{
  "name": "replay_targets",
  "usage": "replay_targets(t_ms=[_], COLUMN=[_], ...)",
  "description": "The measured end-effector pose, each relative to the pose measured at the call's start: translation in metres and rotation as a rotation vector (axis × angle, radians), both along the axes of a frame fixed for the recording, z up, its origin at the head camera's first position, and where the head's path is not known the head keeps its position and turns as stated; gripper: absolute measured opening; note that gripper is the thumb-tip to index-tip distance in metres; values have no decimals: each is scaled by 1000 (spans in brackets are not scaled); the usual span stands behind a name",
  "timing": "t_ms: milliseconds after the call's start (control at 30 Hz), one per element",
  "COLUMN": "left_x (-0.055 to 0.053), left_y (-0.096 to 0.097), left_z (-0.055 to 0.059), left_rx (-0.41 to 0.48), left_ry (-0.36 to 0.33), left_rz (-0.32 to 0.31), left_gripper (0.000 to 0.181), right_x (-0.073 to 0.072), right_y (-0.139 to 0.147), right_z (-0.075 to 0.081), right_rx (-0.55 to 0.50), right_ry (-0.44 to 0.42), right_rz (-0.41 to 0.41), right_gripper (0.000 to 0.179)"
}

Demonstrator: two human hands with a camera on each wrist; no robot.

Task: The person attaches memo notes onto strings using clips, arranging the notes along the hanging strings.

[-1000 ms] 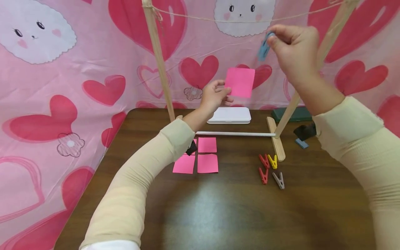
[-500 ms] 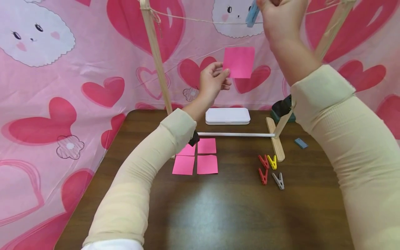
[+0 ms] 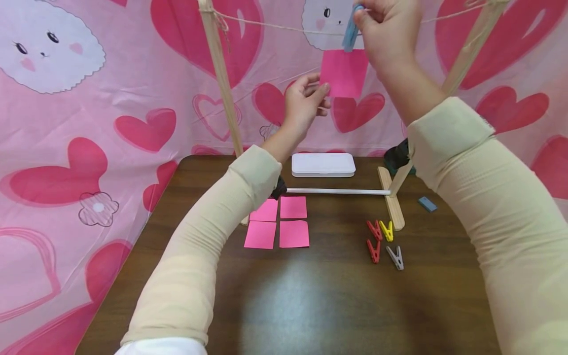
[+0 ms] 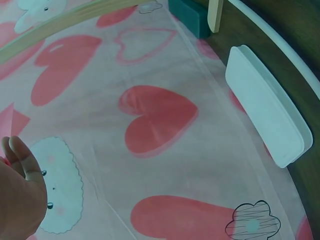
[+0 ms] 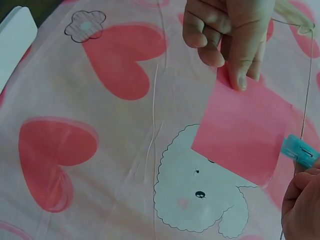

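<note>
My left hand [image 3: 303,102] pinches a square pink sticky note [image 3: 344,74] by its lower left corner, holding it up below a string [image 3: 275,24]. A blue clothespin [image 3: 351,30] is pinched between the thumb and fingers of my right hand [image 3: 394,39], its tip right at the note's top edge. Seen from the right wrist, the clothespin [image 5: 300,151] overlaps the string beside the note [image 5: 245,132], and my left thumb presses on the note's face. The left wrist view has only part of my left hand [image 4: 22,195] at its edge.
Several pink notes [image 3: 294,233] lie in a grid on the brown table [image 3: 355,305]. Red, yellow and grey clothespins [image 3: 395,257] and a blue piece [image 3: 427,203] lie to the right. Wooden posts [image 3: 224,84] hold the string, above a white bar [image 3: 337,191] and white case [image 3: 323,164].
Both hands have moved up toward the string. My right hand has also gone left with the blue clothespin, which now meets the top of the raised pink note.
</note>
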State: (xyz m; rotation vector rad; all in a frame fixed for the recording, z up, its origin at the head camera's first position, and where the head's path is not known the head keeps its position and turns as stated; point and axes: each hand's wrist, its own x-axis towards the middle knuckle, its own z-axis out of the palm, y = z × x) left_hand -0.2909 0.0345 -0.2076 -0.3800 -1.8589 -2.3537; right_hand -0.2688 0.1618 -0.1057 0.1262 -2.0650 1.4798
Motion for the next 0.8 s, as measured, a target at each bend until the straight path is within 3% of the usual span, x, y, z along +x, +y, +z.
replay_targets(t_ms=[400, 800], left_x=[7, -2], left_y=[0, 1], left_z=[11, 7], left_rx=[21, 26], left_ry=[-27, -4], left_rz=[-24, -19], left_gripper=[31, 30], right_x=[-1, -1], right_y=[0, 3], right_z=[-1, -3], right_rx=[86, 174], right_ry=[-11, -63], right_rz=[-13, 24], right_gripper=[29, 35])
